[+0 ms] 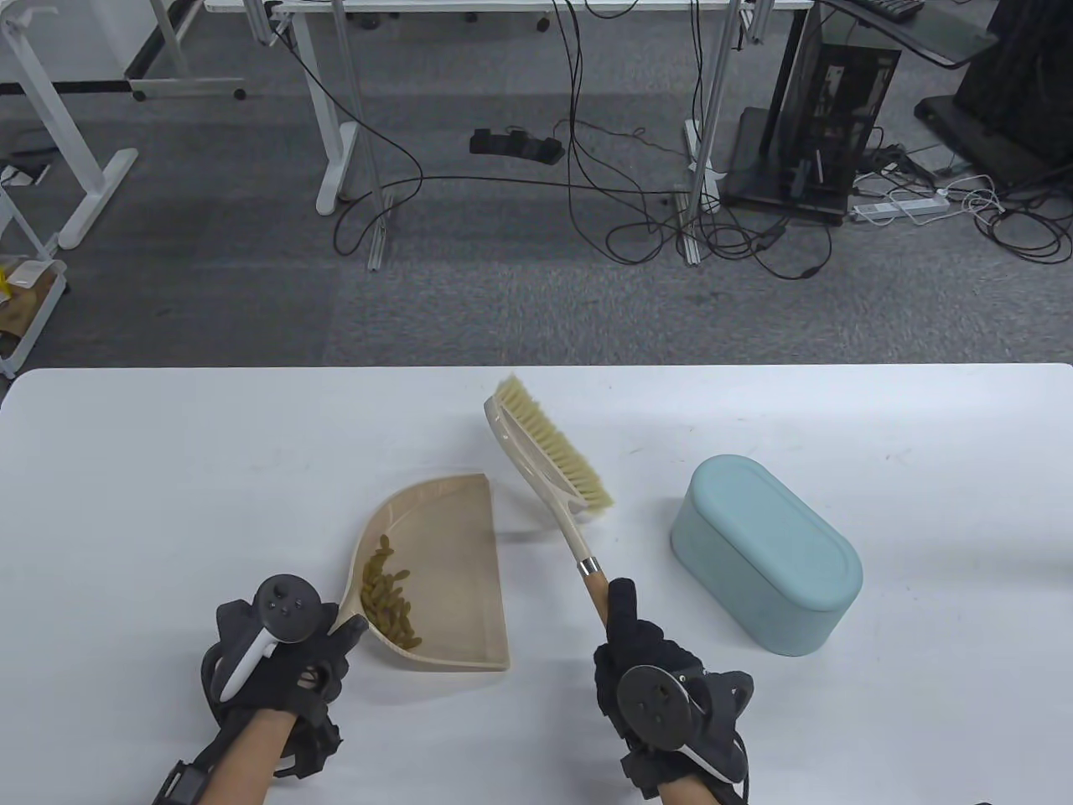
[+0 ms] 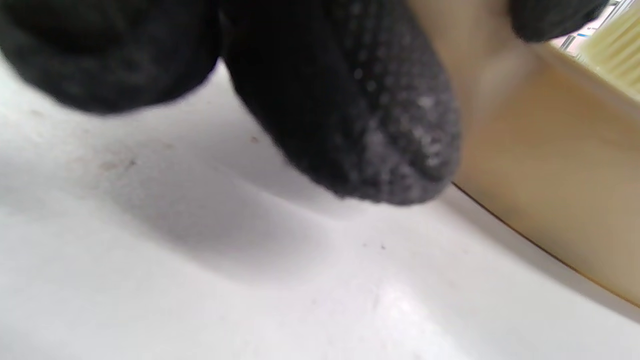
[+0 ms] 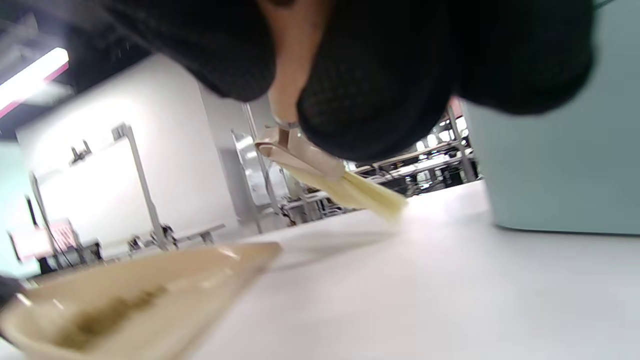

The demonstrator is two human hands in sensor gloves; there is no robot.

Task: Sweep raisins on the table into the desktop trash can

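A beige dustpan lies on the white table with a pile of greenish raisins against its back wall. My left hand grips the dustpan's handle at its near left corner. My right hand grips the wooden handle of a beige brush, held tilted above the table between the dustpan and the trash can, bristles facing right. The pale blue desktop trash can stands to the right, lid closed. The right wrist view shows the brush, the dustpan and the can wall.
The table's far edge runs just beyond the brush. Bare white tabletop lies to the left of the dustpan and to the right of the can. Desks, cables and a computer tower stand on the floor beyond.
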